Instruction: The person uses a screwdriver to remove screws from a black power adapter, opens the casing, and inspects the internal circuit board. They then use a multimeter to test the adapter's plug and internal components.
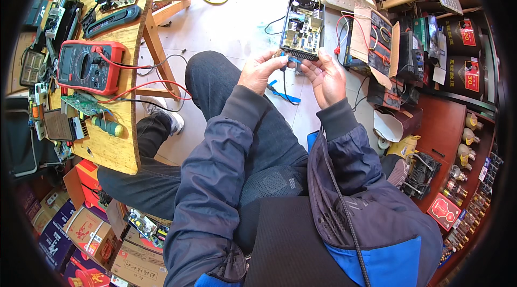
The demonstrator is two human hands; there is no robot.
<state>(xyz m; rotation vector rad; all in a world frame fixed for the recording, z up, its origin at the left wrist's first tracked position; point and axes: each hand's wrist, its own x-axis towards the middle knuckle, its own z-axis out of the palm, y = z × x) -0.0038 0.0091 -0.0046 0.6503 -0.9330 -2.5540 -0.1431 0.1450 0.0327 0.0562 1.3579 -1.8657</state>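
In front of me, above the floor, is an opened black metal power unit [302, 26], its circuit board bare and a small fan at its far end. My left hand [261, 71] is closed at its near left corner, thumb and fingers pinched where a black cable comes out. My right hand [327, 78] grips the near right corner, thumb along the side and fingers curled underneath. Just below the hands hangs the black cable [285, 83], beside a blue strip [284, 96]. What the fingertips touch under the case is hidden.
On the wooden bench [121, 147] at left lie a red multimeter [90, 67] with test leads, a green circuit board [81, 104] and a screwdriver [107, 126]. At right stand an open carton [371, 39] with a battery-like block and a reddish cabinet [431, 131]. Boxes [91, 233] fill the lower left.
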